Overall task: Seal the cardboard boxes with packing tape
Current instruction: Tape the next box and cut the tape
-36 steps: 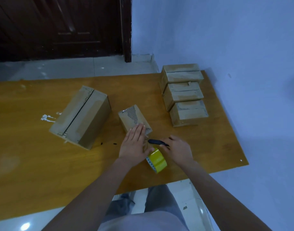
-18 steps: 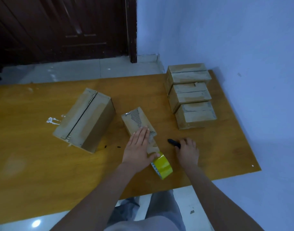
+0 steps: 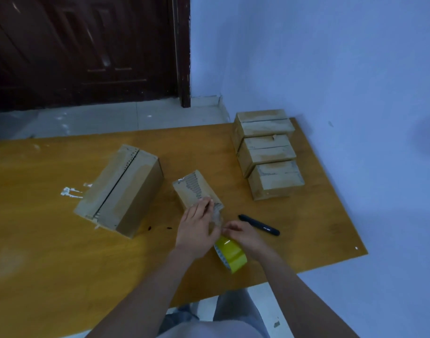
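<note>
- On the yellow-brown table (image 3: pixel 50 252), near its front edge, a small cardboard box (image 3: pixel 194 189) is lying with its torn, corrugated top face showing.
- The left hand (image 3: pixel 197 230) is resting flat on the near end of that box, fingers straight and close together, pressing down on it.
- The right hand (image 3: pixel 245 236) is sitting just beside the left, fingers curled and reaching toward the clear strip of tape (image 3: pixel 216 219) running off the box's near end; whether the fingertips are actually pinching it I cannot tell.
- A yellow roll of packing tape (image 3: pixel 231 254) is standing on edge just under and between the two hands, touching the table near the front.
- A black marker (image 3: pixel 259 225) is lying on the table just right of the right hand, apart from it.
- A larger cardboard box (image 3: pixel 121 191) is sitting to the left, its top flaps closed along a dark centre seam, with white scraps (image 3: pixel 71 192) stuck to the table beside it.
- Three more small boxes (image 3: pixel 267 152) are sitting in a row at the far right, touching one another, close to the blue wall (image 3: pixel 331 69).
</note>
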`<move>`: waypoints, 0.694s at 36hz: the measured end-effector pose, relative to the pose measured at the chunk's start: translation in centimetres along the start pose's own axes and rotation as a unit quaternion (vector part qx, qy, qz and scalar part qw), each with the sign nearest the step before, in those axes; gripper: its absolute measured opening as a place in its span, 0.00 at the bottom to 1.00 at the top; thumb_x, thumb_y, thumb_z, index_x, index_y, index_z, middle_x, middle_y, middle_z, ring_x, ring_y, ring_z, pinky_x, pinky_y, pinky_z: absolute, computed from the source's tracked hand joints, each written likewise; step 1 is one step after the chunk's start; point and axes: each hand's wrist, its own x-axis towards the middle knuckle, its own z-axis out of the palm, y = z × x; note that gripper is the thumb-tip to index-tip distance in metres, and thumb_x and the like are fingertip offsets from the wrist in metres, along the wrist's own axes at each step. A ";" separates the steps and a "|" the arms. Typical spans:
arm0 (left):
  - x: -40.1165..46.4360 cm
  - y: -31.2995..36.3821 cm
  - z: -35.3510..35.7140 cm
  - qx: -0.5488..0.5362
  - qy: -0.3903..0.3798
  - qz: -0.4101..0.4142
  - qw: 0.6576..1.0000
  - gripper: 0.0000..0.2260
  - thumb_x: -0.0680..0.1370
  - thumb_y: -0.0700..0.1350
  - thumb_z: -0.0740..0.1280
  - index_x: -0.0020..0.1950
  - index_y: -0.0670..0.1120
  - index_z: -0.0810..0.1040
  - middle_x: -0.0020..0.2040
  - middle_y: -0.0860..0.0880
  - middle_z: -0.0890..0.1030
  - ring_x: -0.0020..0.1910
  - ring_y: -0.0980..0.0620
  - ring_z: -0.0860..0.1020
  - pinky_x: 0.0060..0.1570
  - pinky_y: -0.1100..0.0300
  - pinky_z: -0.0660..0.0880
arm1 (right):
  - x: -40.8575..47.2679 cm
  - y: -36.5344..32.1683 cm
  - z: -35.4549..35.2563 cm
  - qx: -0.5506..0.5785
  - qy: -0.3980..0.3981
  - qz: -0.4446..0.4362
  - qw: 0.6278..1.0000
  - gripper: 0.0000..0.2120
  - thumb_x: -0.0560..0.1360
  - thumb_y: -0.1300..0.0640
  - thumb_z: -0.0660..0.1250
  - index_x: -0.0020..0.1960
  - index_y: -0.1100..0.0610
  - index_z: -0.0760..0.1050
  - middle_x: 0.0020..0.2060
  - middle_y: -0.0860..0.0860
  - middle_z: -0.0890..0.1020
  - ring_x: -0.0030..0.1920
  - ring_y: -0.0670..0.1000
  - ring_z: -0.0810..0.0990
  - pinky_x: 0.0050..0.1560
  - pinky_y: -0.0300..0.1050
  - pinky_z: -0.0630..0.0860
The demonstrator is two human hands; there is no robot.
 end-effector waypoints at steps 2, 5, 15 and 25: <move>0.1 -0.1 0.0 -0.010 0.011 -0.002 1.000 0.40 0.69 0.64 0.32 0.79 0.49 0.49 0.78 0.55 0.48 0.76 0.55 0.46 0.73 0.58 0.43 | -0.1 0.1 0.0 -0.012 0.006 -0.013 1.000 0.04 0.77 0.61 0.63 0.47 0.60 0.76 0.35 0.47 0.76 0.36 0.42 0.73 0.34 0.27 0.68; 0.5 -0.1 1.0 -0.019 0.058 -0.007 0.998 0.33 0.78 0.60 0.39 0.73 0.45 0.67 0.74 0.50 0.65 0.73 0.51 0.62 0.70 0.56 0.58 | -0.3 0.5 0.0 -0.029 0.015 -0.033 0.999 0.04 0.77 0.61 0.64 0.46 0.59 0.77 0.36 0.48 0.76 0.36 0.41 0.73 0.36 0.28 0.68; 1.0 -0.4 2.3 -0.008 0.187 0.016 0.982 0.20 0.76 0.46 0.55 0.61 0.42 0.80 0.61 0.47 0.79 0.60 0.49 0.69 0.57 0.51 0.72 | -1.5 1.3 0.7 -0.012 0.053 -0.029 0.998 0.05 0.77 0.59 0.65 0.43 0.58 0.78 0.41 0.52 0.81 0.43 0.46 0.79 0.44 0.30 0.70; 1.7 0.3 2.3 0.036 0.217 0.002 0.976 0.23 0.62 0.42 0.80 0.55 0.41 0.81 0.53 0.46 0.80 0.50 0.48 0.70 0.42 0.53 0.74 | -2.8 2.9 -0.4 0.040 0.138 -0.022 0.989 0.06 0.77 0.58 0.66 0.43 0.51 0.80 0.41 0.44 0.82 0.44 0.40 0.79 0.48 0.36 0.73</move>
